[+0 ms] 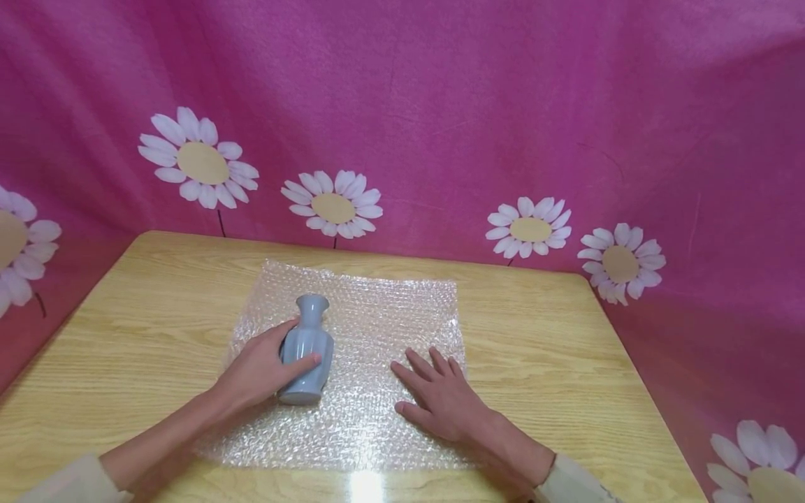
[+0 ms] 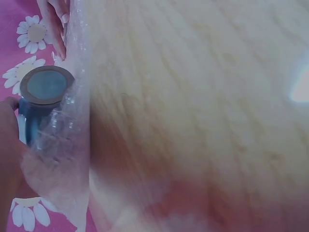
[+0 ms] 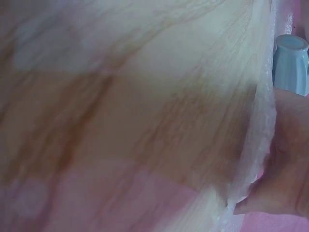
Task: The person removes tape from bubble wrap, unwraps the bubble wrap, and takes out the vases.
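A glossy grey-blue vase (image 1: pixel 308 353) with a flared neck lies on its side on a sheet of bubble wrap (image 1: pixel 371 307), its mouth toward the back of the table. My left hand (image 1: pixel 260 367) grips the vase's body, thumb across the top and fingers around the far left side. To the right, my right hand (image 1: pixel 443 402) rests with spread, straight fingers on the right part of the bubble wrap. The left wrist view shows the vase's round base (image 2: pixel 47 86) close to the raised edge of the wrap. In the right wrist view the vase (image 3: pixel 291 65) appears beyond my right hand (image 3: pixel 285 154).
The bubble wrap lies on a light wood-grain table (image 1: pixel 534 328). Behind and at both sides hangs a magenta cloth (image 1: pixel 428 126) printed with white daisies. Light glares off the table near its front edge.
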Demonstrator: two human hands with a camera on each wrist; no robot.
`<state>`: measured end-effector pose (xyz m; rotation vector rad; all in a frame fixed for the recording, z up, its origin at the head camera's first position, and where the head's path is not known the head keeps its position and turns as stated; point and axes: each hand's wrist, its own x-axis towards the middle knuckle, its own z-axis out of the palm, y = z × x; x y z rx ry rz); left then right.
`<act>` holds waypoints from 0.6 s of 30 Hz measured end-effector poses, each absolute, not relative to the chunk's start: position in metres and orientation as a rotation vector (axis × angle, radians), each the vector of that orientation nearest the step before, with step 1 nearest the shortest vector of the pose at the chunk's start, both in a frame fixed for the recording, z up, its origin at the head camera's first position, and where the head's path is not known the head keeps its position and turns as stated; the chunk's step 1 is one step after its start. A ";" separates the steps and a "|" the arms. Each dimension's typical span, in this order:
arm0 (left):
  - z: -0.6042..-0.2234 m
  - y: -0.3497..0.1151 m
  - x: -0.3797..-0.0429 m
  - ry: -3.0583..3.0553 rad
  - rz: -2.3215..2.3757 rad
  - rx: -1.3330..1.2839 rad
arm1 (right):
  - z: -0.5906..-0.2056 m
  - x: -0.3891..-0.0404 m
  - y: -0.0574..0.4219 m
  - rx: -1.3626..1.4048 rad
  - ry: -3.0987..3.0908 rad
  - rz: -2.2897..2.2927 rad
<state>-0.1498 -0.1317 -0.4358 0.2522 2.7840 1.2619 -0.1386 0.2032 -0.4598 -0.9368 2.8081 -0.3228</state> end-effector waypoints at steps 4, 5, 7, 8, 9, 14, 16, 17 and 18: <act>-0.433 -0.129 -0.151 2.734 1.296 0.205 | -0.460 -0.138 0.203 -0.946 2.811 -0.329; -0.432 -0.128 -0.152 2.715 1.308 0.194 | -0.459 -0.138 0.203 -0.948 2.813 -0.327; -0.432 -0.126 -0.153 2.683 1.326 0.160 | -0.459 -0.138 0.203 -0.948 2.814 -0.329; -0.431 -0.125 -0.154 2.661 1.337 0.139 | -0.459 -0.138 0.203 -0.947 2.814 -0.327; -0.431 -0.124 -0.155 2.641 1.345 0.118 | -0.460 -0.138 0.203 -0.946 2.814 -0.324; -0.430 -0.120 -0.158 2.558 1.379 0.027 | -0.459 -0.138 0.202 -0.948 2.814 -0.333; -0.429 -0.119 -0.161 2.526 1.397 0.011 | -0.458 -0.138 0.202 -0.945 2.811 -0.336; -0.429 -0.119 -0.162 2.518 1.398 0.006 | -0.457 -0.138 0.202 -0.944 2.810 -0.335; -0.429 -0.118 -0.163 2.513 1.394 0.004 | -0.457 -0.138 0.202 -0.943 2.810 -0.333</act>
